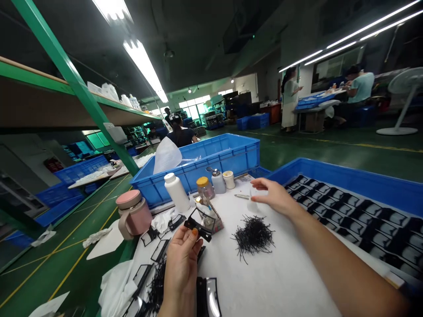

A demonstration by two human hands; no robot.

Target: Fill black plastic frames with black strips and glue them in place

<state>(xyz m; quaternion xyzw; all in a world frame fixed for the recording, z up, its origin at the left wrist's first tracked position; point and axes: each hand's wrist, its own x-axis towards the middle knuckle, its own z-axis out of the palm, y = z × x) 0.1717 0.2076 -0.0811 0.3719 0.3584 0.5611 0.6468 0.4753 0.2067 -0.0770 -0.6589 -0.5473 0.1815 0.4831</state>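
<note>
In the head view, my left hand (183, 255) pinches a black plastic frame (200, 224) between thumb and fingers, raised over the work table. My right hand (271, 196) is on the far side of the table, fingers apart. Its thumb is beside a small translucent white container (253, 204) with a thin upright tip; I cannot tell whether they touch. A metal tweezer-like tool (242, 196) lies just left of it. Nearer me is a loose pile of thin black strips (254, 235). More black frames (160, 251) lie left of my left hand, and a glossy black-edged piece (212, 297) is below it.
A blue crate (198, 169) stands behind a white bottle (176, 191), a yellow-lidded jar (205, 188) and a grey pump bottle (218, 181). A pink mug (134, 213) is at the left edge. Another blue crate (350, 176) at right holds rows of dark pieces.
</note>
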